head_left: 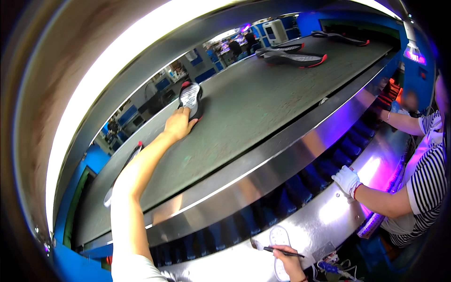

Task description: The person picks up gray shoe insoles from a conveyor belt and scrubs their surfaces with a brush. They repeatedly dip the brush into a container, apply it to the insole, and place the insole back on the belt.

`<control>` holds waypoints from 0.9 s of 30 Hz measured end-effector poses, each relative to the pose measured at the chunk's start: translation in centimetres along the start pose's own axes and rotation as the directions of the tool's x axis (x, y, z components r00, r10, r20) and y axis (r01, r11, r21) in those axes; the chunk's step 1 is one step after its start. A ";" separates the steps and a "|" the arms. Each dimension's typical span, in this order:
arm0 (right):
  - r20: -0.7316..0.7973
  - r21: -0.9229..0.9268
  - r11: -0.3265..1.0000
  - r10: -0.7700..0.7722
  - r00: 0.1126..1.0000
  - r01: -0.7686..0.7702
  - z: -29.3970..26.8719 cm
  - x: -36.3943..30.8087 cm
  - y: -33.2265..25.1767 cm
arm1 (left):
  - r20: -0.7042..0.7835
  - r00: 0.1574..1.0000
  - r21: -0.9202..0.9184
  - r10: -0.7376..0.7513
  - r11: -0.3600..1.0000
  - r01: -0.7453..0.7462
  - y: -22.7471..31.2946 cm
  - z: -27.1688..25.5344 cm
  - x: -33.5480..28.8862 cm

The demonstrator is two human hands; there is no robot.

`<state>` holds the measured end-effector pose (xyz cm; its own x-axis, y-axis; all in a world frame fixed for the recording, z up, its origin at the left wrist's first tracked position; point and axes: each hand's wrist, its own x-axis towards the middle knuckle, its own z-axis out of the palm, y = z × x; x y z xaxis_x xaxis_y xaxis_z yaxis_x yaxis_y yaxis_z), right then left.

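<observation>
My left arm reaches across the grey conveyor belt [235, 122]. At its end my left hand [179, 123] grips the near end of a shoe sole [190, 96], black-edged with a grey inside and a red tip, at the belt's far edge. Low in the picture, my right hand [287, 261] pinches a thin black-handled brush [277, 250]. The brush head points left, over or beside a white sole-shaped piece [280, 235] on the shiny metal ledge [225, 261]. My hand and the brush cover part of that piece.
Several similar soles [300, 59] lie farther up the belt. Another sole [134, 152] is partly behind my left arm. A metal rail [263, 171] borders the belt, above dark blue strips [235, 232]. A co-worker's gloved hand [346, 181] rests at the ledge. Cables [336, 269] hang lower right.
</observation>
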<state>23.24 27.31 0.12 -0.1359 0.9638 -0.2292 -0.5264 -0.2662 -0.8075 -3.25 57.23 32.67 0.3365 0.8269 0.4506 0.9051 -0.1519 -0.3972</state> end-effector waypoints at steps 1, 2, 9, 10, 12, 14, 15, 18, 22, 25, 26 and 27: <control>0.022 0.010 1.000 0.022 1.000 -0.022 0.3 -0.5 -0.2 | 0.040 0.998 -0.022 0.042 0.999 -0.041 -0.3 -2.6 -2.7; 0.031 0.011 0.999 0.036 0.999 -0.037 0.5 -0.9 -0.5 | 0.068 0.994 -0.062 0.088 0.995 -0.083 -0.3 -4.9 -5.2; -0.019 -0.074 0.992 -0.099 0.995 0.098 -1.5 -3.1 -1.9 | -0.366 0.918 -0.549 -0.150 0.832 -0.083 5.5 -16.0 -25.6; -0.027 -0.066 0.992 -0.106 0.994 0.104 -1.6 -3.5 -1.8 | -0.471 0.819 -0.636 -0.329 0.770 -0.057 5.9 -15.7 -29.1; -0.015 -0.042 0.995 -0.088 0.996 0.087 -0.7 -4.3 -2.2 | -0.644 0.382 -0.755 -0.663 0.633 -0.173 8.7 -15.6 -33.1; 0.006 -0.048 0.991 -0.123 0.992 0.123 -0.5 -4.6 -2.7 | -0.161 0.327 -0.987 -0.931 0.156 -0.041 10.8 -15.3 -34.6; 0.013 -0.044 0.988 -0.146 0.989 0.147 -0.6 -4.8 -3.1 | 0.129 0.394 -0.989 -0.910 -0.145 -0.011 11.2 -15.3 -35.1; -0.009 -0.102 0.976 -0.192 0.981 0.190 -0.6 -6.4 -5.0 | 0.466 0.857 -0.482 -0.220 -0.875 0.038 10.4 -12.2 -37.9; -0.059 -0.160 0.962 -0.235 0.970 0.223 -2.8 -7.5 -5.4 | 0.231 0.955 -0.433 -0.187 -0.899 -0.072 14.7 -8.5 -45.8; -0.069 -0.177 0.964 -0.212 0.975 0.197 -4.4 -7.5 -4.9 | -0.079 0.996 0.331 0.037 -0.942 0.061 20.9 -7.9 -48.4; -0.067 -0.181 0.962 -0.219 0.973 0.204 -4.2 -7.8 -5.0 | -0.048 0.990 0.408 0.135 -0.902 0.143 21.9 -8.9 -48.9; -0.057 -0.169 0.963 -0.223 0.973 0.210 -3.6 -7.9 -5.0 | 0.156 0.963 0.316 0.219 -0.935 0.161 23.2 -7.4 -50.2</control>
<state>29.95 21.01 4.02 0.0327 0.9967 -0.0744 -0.3932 -0.0556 -0.9178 2.74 8.15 6.79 0.4813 0.8479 0.2223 -0.8743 0.4461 0.1914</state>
